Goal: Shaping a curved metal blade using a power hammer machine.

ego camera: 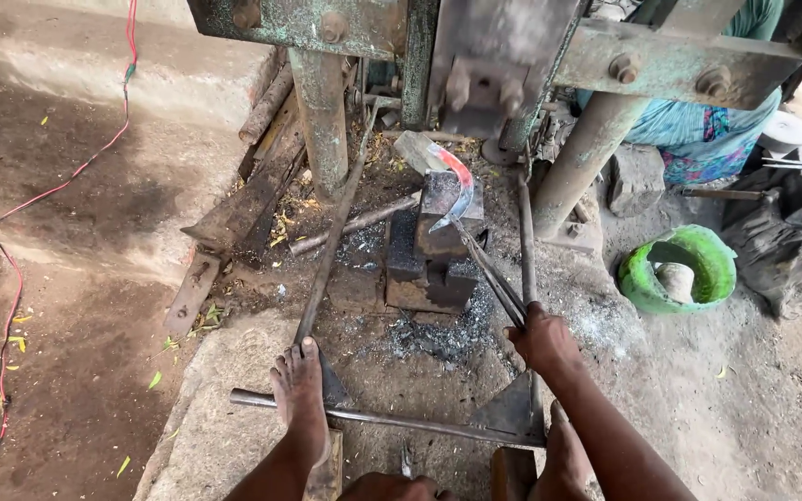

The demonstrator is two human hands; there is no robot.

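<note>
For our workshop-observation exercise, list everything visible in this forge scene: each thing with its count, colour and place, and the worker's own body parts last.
Curved blade: one, glowing red at its upper part, grey toward the tip, on the anvil.
Tongs: one, dark metal, gripping the blade.
Anvil block: one, dark, centre, under the hammer frame.
Power hammer frame: one, worn green-grey, top.
Long rods: several, rusty grey, on the ground around the anvil.
Basin: one, green, right.
Cable: one, red, left ground.
Another person: one, patterned teal clothing, upper right.
Right hand: holds the tongs' handles.
Left hand: bottom edge, mostly cut off.
Feet: two, bare, resting on the rods.
</note>
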